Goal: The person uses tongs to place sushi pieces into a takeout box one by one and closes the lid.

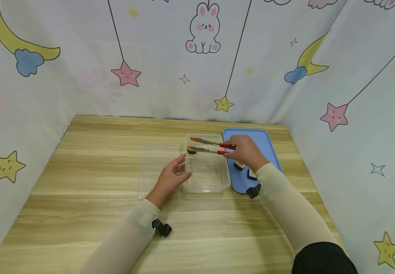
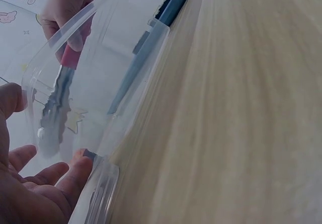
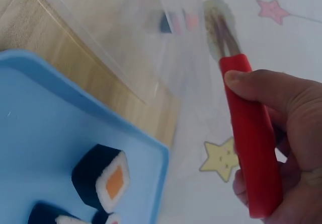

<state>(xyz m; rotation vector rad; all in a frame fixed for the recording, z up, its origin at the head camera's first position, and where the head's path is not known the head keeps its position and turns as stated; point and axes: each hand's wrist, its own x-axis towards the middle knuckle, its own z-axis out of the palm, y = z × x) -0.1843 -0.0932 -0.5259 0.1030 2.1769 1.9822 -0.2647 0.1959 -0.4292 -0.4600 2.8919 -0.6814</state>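
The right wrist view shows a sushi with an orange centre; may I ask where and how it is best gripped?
I would pinch the sushi across opposite sides of its dark wrap, bringing the tongs down from above. It seems to stand on end, rice face up, so the wrap makes upright, flat sides. Other pieces sit close on one flank, so favour sides clear of them.

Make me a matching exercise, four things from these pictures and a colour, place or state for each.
Things:
1. Tongs
2. Tray
3. Box beside the tray
4. Left hand

Matches:
A. See-through
B. By the box's left edge
C. Gripped by the right hand
D. Blue

Pairs: 1-C, 2-D, 3-A, 4-B
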